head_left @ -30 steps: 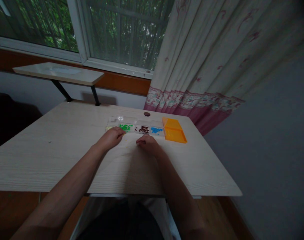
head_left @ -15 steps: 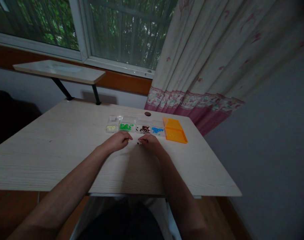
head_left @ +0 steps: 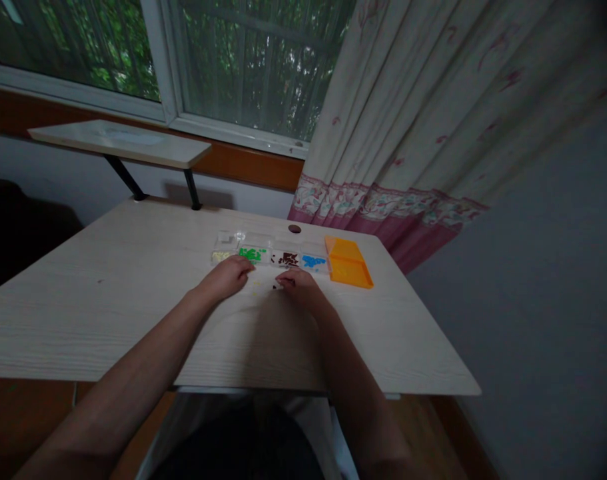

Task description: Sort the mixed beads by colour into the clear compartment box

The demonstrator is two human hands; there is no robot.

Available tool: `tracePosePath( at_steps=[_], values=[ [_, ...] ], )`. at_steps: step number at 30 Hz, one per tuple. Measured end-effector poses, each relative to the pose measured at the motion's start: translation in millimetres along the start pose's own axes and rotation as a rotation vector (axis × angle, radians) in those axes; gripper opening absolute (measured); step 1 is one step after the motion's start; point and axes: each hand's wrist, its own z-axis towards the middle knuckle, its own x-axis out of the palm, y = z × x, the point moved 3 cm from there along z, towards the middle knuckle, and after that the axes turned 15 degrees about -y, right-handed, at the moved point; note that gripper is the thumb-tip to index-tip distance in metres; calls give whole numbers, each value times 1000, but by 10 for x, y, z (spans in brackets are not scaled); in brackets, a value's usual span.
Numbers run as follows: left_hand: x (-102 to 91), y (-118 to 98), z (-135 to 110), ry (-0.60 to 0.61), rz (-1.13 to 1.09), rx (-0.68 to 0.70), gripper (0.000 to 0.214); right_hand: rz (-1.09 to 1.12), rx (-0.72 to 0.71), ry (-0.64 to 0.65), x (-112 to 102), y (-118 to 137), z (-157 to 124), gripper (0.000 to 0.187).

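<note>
Where clear plastic boxes [head_left: 257, 239] lay open on the wood-grain desk [head_left: 133, 280], their row ran left to right just beyond the hands: green pieces [head_left: 252, 255] nearest the left hand [head_left: 229, 275], brown pieces [head_left: 289, 259] nearest the right hand [head_left: 297, 283]. Tiny yellow bits [head_left: 256, 283] lay between the hands, nearer the left. Both hands were well apart from each other, fingers curled; whether the left gripped anything, I could not tell. The right's fingertips bunched beside a dark bit [head_left: 274, 287], any hold too small to make out.

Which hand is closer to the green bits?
Left. The left hand is just in front of the green bits; the right hand is farther off, in front and to their right.
</note>
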Motion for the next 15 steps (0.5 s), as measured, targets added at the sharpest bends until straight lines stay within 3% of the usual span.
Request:
tracePosePath(
  at_steps=[9,15],
  values=[
    [118,-179,-19,72,-207,-9,39,25,-19,25,-14,24,-5,20],
    [-50,-49,2,104,-251,-133,35,16,0,20,-34,34,-8,20]
  ],
)
